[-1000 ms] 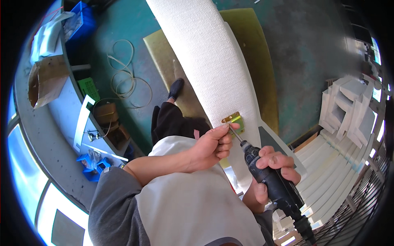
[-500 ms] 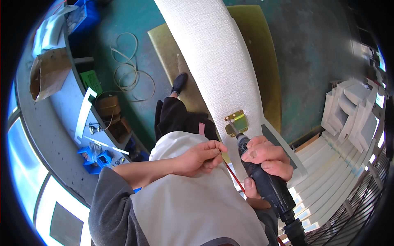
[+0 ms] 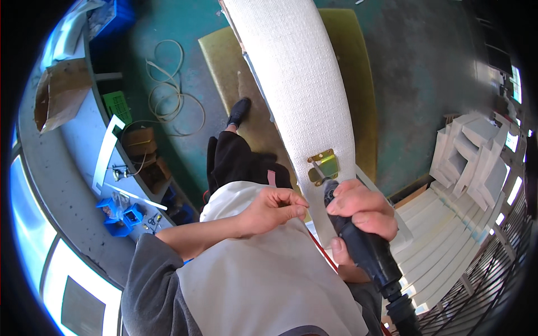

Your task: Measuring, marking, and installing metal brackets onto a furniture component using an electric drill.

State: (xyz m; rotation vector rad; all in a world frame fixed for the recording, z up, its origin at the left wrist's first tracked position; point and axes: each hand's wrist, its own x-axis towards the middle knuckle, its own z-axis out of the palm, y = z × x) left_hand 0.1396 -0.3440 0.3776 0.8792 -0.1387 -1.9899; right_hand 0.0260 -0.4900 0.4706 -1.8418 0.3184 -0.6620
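Note:
A long piece covered in white textured fabric (image 3: 302,84) slants from the top of the view down to my lap. On its near end sits a brass-coloured metal bracket (image 3: 329,165). My right hand (image 3: 367,210) grips a black power screwdriver (image 3: 374,255), its thin bit slanting onto the bracket's near left part. At the left edge of the fabric piece, my left hand (image 3: 273,210) is closed, thumb and forefinger pinched together. Whether something small is between those fingertips I cannot make out.
Beneath the white piece is an olive-coloured flat surface (image 3: 224,61). A bench (image 3: 73,185) on the left carries small blue bins (image 3: 120,221) and a cardboard box (image 3: 64,92). Coiled hose (image 3: 168,101) lies on the green floor. White parts (image 3: 468,148) are stacked at right.
The white piece has shifted slightly, showing more of its left edge at the top. My left hand's fingers have drawn into a tighter pinch. The screwdriver stays at the bracket.

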